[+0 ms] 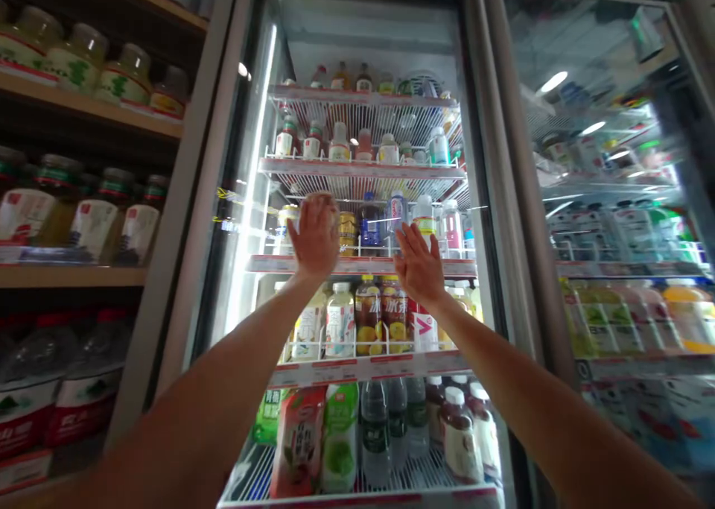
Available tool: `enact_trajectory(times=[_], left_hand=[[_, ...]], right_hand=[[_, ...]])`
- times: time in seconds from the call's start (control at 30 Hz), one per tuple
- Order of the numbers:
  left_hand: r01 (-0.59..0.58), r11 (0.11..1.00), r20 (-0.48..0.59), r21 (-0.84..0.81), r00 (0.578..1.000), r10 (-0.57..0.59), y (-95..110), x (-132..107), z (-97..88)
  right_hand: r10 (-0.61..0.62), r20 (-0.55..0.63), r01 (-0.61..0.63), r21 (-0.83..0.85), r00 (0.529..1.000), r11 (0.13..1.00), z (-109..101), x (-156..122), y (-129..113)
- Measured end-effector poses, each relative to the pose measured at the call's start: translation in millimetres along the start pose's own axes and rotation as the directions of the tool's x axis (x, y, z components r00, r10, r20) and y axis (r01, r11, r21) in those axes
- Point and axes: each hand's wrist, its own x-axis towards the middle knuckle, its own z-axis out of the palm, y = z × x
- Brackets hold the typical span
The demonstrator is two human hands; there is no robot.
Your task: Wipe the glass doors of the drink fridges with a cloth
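I face a lit drinks fridge (363, 39) with several wire shelves of bottles. Both my arms stretch up toward the middle shelf (363, 264). My left hand (316, 235) is raised with its fingers stretched upward, slightly blurred, in front of a gold can (347, 230) and a pale bottle (286, 222); it holds nothing. My right hand (418, 267) is open with fingers spread, just below a blue bottle (369, 222) and a clear bottle (424, 217). Under my hands stand orange-labelled tea bottles (367, 317) and white bottles (340, 319).
Wooden shelves (83, 106) on the left carry rows of jars and big bottles. A second fridge with a shut glass door (614, 218) stands on the right. The bottom fridge shelf (357, 487) holds cartons and dark bottles. A glass door panel (223, 218) stands at the left.
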Motion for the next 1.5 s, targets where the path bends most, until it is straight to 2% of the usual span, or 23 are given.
enact_trajectory(times=[0.1,0.2,0.23,0.3,0.37,0.43,0.47,0.53,0.6,0.63,0.7,0.77,0.83,0.87,0.97,1.03,1.07,1.13,1.2,1.3,1.33,1.37,1.5], left_hand=[[-0.199,0.979,0.09,-0.033,0.975,0.201,23,-4,7.8],[-0.238,0.971,0.105,-0.03,0.965,0.24,4,-3,0.0],[-0.18,0.983,0.076,-0.018,0.98,0.181,-10,-1,-5.4],[0.032,0.999,-0.018,-0.005,0.999,-0.032,-42,2,-17.6],[0.24,0.971,-0.104,-0.02,0.965,-0.241,-68,6,-28.0],[0.341,0.939,-0.152,-0.036,0.927,-0.342,-76,8,-32.1],[0.351,0.936,-0.162,-0.038,0.922,-0.352,-72,9,-30.8],[0.287,0.957,-0.138,-0.035,0.947,-0.289,-48,6,-21.9],[0.102,0.994,-0.051,-0.04,0.993,-0.104,-7,-1,-6.2],[-0.002,0.999,-0.005,-0.053,1.0,0.002,16,-7,2.8],[-0.18,0.979,0.064,-0.092,0.98,0.186,59,-20,19.6],[-0.351,0.926,0.126,-0.141,0.921,0.369,87,-28,30.4],[-0.41,0.9,0.145,-0.148,0.891,0.429,93,-26,32.3],[-0.389,0.911,0.136,-0.135,0.904,0.406,88,-21,30.4],[-0.17,0.982,0.047,-0.083,0.984,0.174,58,7,21.3],[-0.019,0.998,-0.02,-0.066,1.0,0.018,45,22,19.0],[0.005,0.998,-0.032,-0.064,0.999,-0.007,45,25,20.2],[-0.064,0.996,-0.003,-0.068,0.998,0.064,60,22,27.3],[-0.276,0.957,0.08,-0.091,0.956,0.283,87,8,38.1],[-0.587,0.791,0.184,-0.171,0.77,0.611,126,-11,51.3],[-0.634,0.75,0.199,-0.189,0.723,0.662,134,-14,53.3],[-0.638,0.746,0.203,-0.19,0.718,0.665,139,-13,54.3],[-0.437,0.893,0.165,-0.112,0.878,0.45,142,-6,53.2]], right_hand=[[-0.009,-0.006,0.009,-0.004,1.0,1.0,1,-1,1],[-0.004,-0.011,0.004,-0.005,1.0,1.0,1,-4,7],[0.004,-0.017,-0.004,-0.004,1.0,1.0,1,-5,11],[0.031,-0.037,-0.032,-0.004,0.999,0.999,-2,-9,23],[0.073,-0.058,-0.074,-0.016,0.996,0.997,-5,-13,38],[0.125,-0.08,-0.128,-0.035,0.989,0.991,-8,-16,53],[0.148,-0.09,-0.152,-0.043,0.985,0.987,-9,-18,59],[0.167,-0.105,-0.173,-0.05,0.98,0.984,-11,-19,64],[0.163,-0.116,-0.169,-0.049,0.98,0.984,-13,-19,64],[0.155,-0.121,-0.162,-0.05,0.98,0.985,-15,-19,63],[0.149,-0.136,-0.157,-0.053,0.979,0.986,-20,-18,61],[0.151,-0.149,-0.162,-0.063,0.977,0.985,-26,-19,65],[0.155,-0.151,-0.169,-0.08,0.976,0.982,-34,-22,76],[0.158,-0.151,-0.173,-0.09,0.976,0.981,-38,-24,83],[0.149,-0.137,-0.165,-0.114,0.979,0.98,-49,-33,105],[0.143,-0.122,-0.158,-0.123,0.982,0.98,-52,-38,114],[0.143,-0.115,-0.157,-0.127,0.983,0.979,-53,-39,117],[0.151,-0.104,-0.164,-0.131,0.983,0.978,-53,-41,117],[0.157,-0.097,-0.169,-0.127,0.983,0.978,-52,-41,114],[0.152,-0.093,-0.162,-0.115,0.984,0.98,-53,-41,112],[0.151,-0.095,-0.162,-0.113,0.984,0.98,-53,-41,112],[0.154,-0.097,-0.164,-0.113,0.983,0.98,-54,-42,114],[0.17,-0.099,-0.181,-0.126,0.981,0.975,-60,-44,123]])
